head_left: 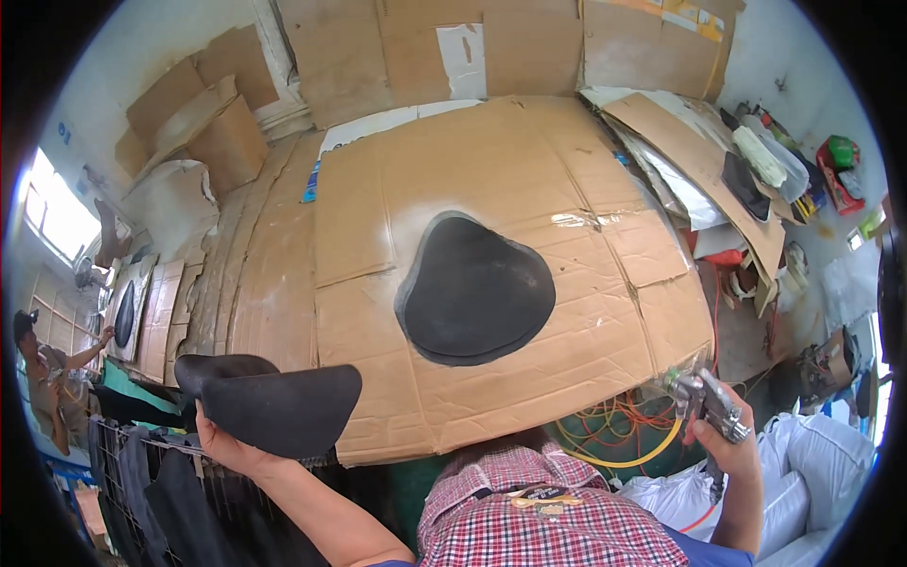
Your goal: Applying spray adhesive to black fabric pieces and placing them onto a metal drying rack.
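Note:
My left hand (231,452) grips a black curved sheet piece (283,408) by its lower left side, off the left front edge of the cardboard-covered table. The piece bends up at its far end, and most of my fingers are hidden behind it. In my right hand (735,452) is a metal spray gun (715,408), its nozzle end near the right front corner of the table. A black rounded, three-lobed piece (482,288) lies flat on the cardboard (501,151) in the middle, apart from both hands. A greyish film borders it.
Yellow and orange hoses (652,452) coil below the table's right front edge. White bulging sacks (803,463) stand at my right. Dark pieces hang on a wire rack (142,472) at lower left. Another person (57,369) works far left. Cardboard sheets (699,161) lean at right.

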A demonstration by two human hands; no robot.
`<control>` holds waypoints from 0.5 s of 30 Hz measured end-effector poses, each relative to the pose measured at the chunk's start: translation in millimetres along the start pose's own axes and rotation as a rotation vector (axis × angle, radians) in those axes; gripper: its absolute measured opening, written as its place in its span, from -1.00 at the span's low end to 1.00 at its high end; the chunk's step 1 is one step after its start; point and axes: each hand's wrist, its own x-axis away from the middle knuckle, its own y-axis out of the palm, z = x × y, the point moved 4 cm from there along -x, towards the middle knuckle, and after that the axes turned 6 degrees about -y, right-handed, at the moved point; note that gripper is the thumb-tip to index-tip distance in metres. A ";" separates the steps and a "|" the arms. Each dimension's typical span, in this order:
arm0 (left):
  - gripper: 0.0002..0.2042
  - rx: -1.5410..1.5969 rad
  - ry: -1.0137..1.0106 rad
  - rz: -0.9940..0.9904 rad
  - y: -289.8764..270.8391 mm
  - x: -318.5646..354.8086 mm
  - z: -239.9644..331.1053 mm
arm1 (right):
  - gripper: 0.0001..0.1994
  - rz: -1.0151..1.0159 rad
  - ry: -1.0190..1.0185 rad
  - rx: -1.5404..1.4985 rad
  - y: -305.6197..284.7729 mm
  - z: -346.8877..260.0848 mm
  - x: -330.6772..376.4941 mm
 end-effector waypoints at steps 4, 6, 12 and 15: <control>-0.69 -0.002 0.045 -0.033 2.5 6.5 5.5 | -0.45 -0.217 0.005 -0.109 16.1 2.8 22.2; -0.69 -0.004 0.067 -0.103 -4.2 8.8 11.2 | -0.45 -0.330 0.000 -0.141 32.5 -1.8 22.3; -0.71 0.100 0.007 -0.107 -11.0 21.7 12.5 | -0.45 -0.116 -0.083 -0.202 64.5 -5.5 3.1; -0.70 0.046 0.000 -0.029 1.8 34.1 10.2 | -0.46 -0.027 -0.100 -0.048 49.1 -7.2 1.9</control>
